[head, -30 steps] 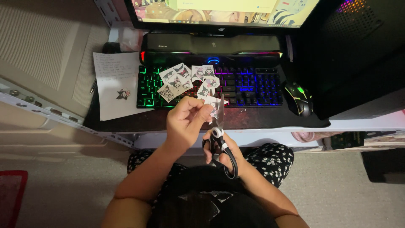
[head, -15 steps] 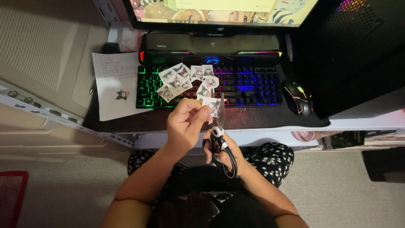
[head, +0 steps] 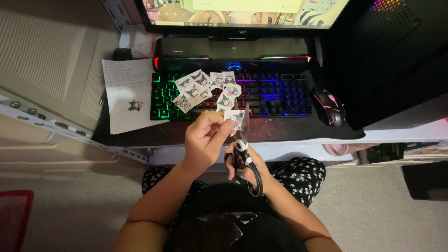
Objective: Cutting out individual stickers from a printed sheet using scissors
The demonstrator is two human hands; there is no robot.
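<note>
Far left on the dark surface (head: pixel 280 133): a white paper sheet with handwritten lines and a small dark cartoon figure (head: pixel 127 93), lying flat, its right edge touching the left end of the keyboard. Next: a black keyboard with rainbow backlighting (head: pixel 275 93), green at the left keys, blue and purple to the right. On its left and middle keys, a loose spread of small white cut-out stickers printed with dark cartoon figures (head: pixel 198 88), overlapping one another. Behind the keyboard: a long black speaker bar with lit ends (head: pixel 231 48), and above it the lower edge of a lit monitor (head: pixel 242 11). In front of the keyboard, over the near edge of the surface: the left hand (head: pixel 205 137), fingers pinched on a small white sticker piece with a dark figure (head: pixel 233 119), held up just above the spread. Directly right and below: the right hand (head: pixel 247 165), closed through the loops of black-handled scissors with a white pivot (head: pixel 242 149), blades pointing up, touching the right edge of the held piece. The two hands are close together, almost touching. Far right on the surface: a black computer mouse with pink lighting (head: pixel 329 107), well apart from the hands.
</note>
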